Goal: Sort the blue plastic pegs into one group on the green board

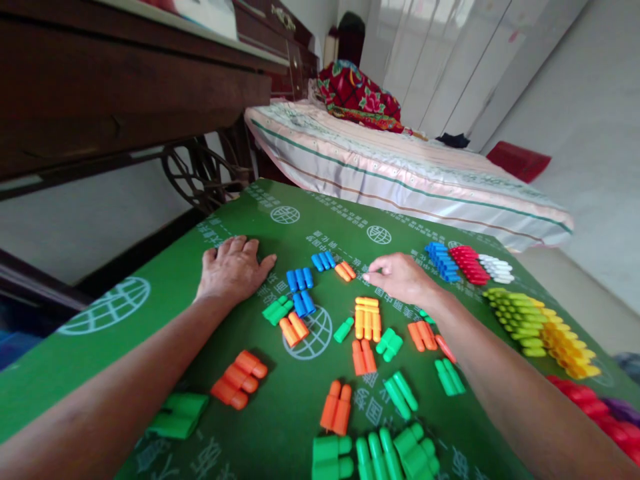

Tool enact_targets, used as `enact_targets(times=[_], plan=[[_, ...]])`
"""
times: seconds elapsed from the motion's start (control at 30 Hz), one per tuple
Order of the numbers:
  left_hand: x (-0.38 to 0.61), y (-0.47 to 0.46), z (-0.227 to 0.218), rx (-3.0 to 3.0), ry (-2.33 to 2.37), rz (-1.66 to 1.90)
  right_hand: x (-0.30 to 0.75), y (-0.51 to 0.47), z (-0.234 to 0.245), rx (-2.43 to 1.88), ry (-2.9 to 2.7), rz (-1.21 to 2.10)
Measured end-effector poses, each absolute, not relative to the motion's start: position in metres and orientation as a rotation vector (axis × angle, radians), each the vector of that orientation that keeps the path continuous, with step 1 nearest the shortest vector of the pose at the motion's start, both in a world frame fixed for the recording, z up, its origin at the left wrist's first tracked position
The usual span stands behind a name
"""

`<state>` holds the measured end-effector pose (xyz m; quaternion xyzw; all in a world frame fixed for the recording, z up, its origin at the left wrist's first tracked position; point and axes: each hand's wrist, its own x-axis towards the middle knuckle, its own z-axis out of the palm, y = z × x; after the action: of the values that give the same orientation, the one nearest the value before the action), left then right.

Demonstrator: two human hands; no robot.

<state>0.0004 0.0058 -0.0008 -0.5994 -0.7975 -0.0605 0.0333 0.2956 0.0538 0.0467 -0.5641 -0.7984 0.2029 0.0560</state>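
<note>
My left hand (233,272) lies flat on the green board (220,360), fingers spread, holding nothing. Close to its thumb are blue plastic pegs (300,279) in joined groups and a green peg group (277,309). My right hand (400,276) is closed, its thumb and fingertips pinched just above the board. Whatever it may hold is too small or hidden to make out. Left of those fingertips lies an orange peg group (345,271), apart from them. A yellow-orange group (367,319) sits nearer to me, with a single green peg (344,330) beside it.
Along the board's right side stand stacked blue pegs (442,261), red pegs (469,265), white pegs (495,269), lime pegs (517,320) and yellow pegs (567,343). More green pegs (377,455) lie at the near edge. A bed (400,167) adjoins beyond; a dark wooden sewing table (125,87) is left.
</note>
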Motion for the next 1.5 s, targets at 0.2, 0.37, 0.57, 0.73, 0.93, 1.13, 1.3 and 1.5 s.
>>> enact_targets(times=[0.2, 0.37, 0.57, 0.73, 0.93, 1.13, 1.3, 1.5], plan=[[0.004, 0.002, 0.002, -1.837, -2.465, -0.201, 0.236, 0.051, 0.055, -1.534, -2.623, 0.426], [0.006, 0.0, -0.001, -1.824, -2.453, -0.217, 0.214, 0.033, 0.061, -1.452, -2.779, 0.443], [0.007, -0.001, -0.002, -1.827, -2.462, -0.263, 0.202, 0.001, 0.057, -1.441, -2.897, 0.402], [0.007, 0.0, -0.001, -1.827, -2.471, -0.261, 0.201, -0.002, 0.052, -1.519, -2.829, 0.437], [0.005, 0.001, -0.001, -1.842, -2.463, -0.254, 0.233, 0.015, 0.037, -1.606, -2.54, 0.734], [0.003, 0.004, 0.0, -1.841, -2.465, -0.246, 0.304, 0.041, 0.026, -1.756, -1.932, 0.975], [0.0, 0.006, -0.001, -1.851, -2.456, -0.249, 0.348, 0.062, 0.016, -2.064, -1.786, 0.742], [0.001, 0.005, 0.004, -1.849, -2.478, -0.222, 0.365, 0.059, 0.021, -2.095, -1.926, 0.711]])
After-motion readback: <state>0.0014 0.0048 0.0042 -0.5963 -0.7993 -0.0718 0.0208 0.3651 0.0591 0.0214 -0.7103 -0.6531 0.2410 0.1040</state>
